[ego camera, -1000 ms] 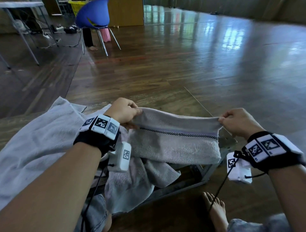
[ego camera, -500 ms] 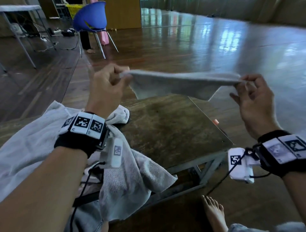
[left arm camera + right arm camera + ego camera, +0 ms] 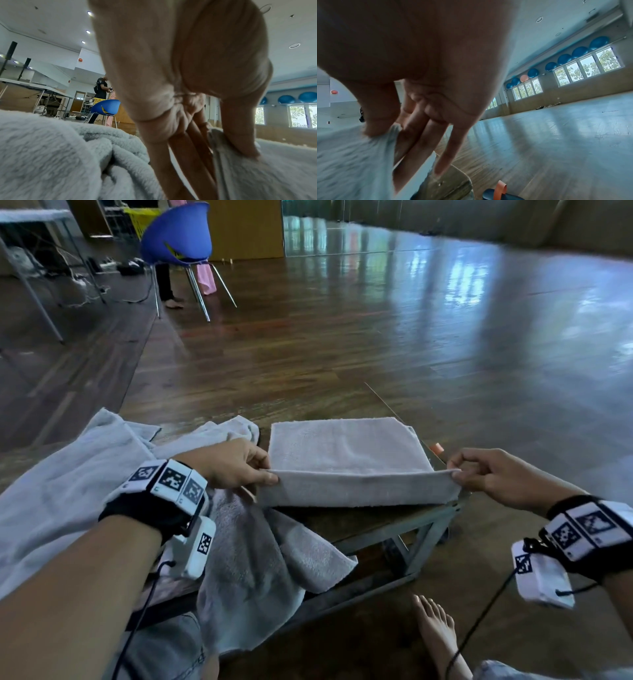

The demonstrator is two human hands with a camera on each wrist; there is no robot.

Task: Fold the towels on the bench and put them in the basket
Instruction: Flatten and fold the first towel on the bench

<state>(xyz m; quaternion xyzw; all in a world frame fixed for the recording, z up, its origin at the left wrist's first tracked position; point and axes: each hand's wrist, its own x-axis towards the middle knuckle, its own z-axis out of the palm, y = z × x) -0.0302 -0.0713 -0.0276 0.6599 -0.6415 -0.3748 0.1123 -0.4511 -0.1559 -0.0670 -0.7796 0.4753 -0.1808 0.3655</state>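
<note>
**Two hands hold one towel on the bench**

Count: 2 hands, 1 folded towel, plus a heap of other towels (can't tell how many). No basket seen near the bench.

The folded towel (image 3: 346,455) lies on the right part of the bench (image 3: 373,523), w/ its near edge lifted up. The left hand (image 3: 227,462) pinches the near left corner btw thumb & fingers. The right hand (image 3: 493,472) pinches the near right corner the same way. So the towel sits btw the 2 hands, its far part flat on the wood.

Its long side runs left to right, from hand to hand. The fold faces the person.

The heap of loose towels (image 3: 78,470) lies on the left, under the left arm. One part hangs off the front of the bench.
</note>
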